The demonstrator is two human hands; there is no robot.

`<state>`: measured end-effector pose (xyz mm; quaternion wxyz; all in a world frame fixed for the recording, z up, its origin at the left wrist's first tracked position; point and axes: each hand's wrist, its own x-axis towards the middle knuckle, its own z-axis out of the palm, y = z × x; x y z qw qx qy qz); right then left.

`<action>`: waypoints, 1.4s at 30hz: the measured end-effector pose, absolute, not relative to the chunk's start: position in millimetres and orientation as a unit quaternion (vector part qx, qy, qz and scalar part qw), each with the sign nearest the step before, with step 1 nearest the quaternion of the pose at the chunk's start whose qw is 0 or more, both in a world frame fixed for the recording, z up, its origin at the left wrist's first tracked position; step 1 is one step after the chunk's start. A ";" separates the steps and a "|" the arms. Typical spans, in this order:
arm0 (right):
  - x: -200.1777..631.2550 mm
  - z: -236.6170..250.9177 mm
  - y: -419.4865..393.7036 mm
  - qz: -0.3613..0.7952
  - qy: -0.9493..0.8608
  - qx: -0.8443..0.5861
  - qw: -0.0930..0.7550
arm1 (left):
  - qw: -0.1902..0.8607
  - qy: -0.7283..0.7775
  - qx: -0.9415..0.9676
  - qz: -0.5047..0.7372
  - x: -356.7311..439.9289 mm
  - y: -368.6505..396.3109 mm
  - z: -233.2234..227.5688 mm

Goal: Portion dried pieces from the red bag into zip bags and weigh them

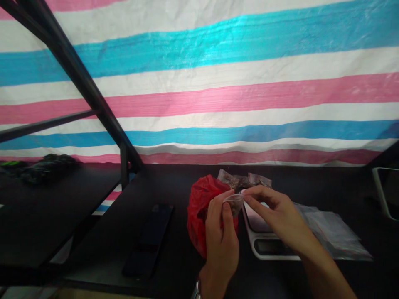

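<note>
Between my two hands is a small clear zip bag (234, 202) with something brownish inside. My left hand (222, 232) pinches its left side, and my right hand (274, 211) pinches the top right corner of its mouth. A red plastic bag (199, 207) stands behind and left of my left hand, which covers part of it. Under my right hand lies a white kitchen scale (257, 243), partly hidden by the hand. Filled clear bags (229, 178) with brown contents lie just beyond the hands.
Flat clear zip bags (332, 228) lie right of the scale. A dark phone (149, 238) rests on the black table (102, 253) at left. A pale-framed object (385, 193) stands far right. Black metal bars (84, 87) cross the left side before a striped sheet (218, 74).
</note>
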<state>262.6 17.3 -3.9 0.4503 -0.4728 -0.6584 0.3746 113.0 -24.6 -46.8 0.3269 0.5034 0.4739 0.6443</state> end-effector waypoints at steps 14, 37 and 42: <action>270.5 3.6 11.8 0.362 -0.673 -0.496 0.412 | 0.411 0.486 0.460 0.619 122.2 -12.7 -33.4; 270.9 -6.0 14.6 0.344 -0.674 -0.480 0.444 | 0.468 0.493 0.447 0.581 127.3 -6.5 -39.8; 270.7 0.8 11.9 0.336 -0.671 -0.473 0.462 | 0.503 0.453 0.456 0.577 132.1 -7.5 -41.6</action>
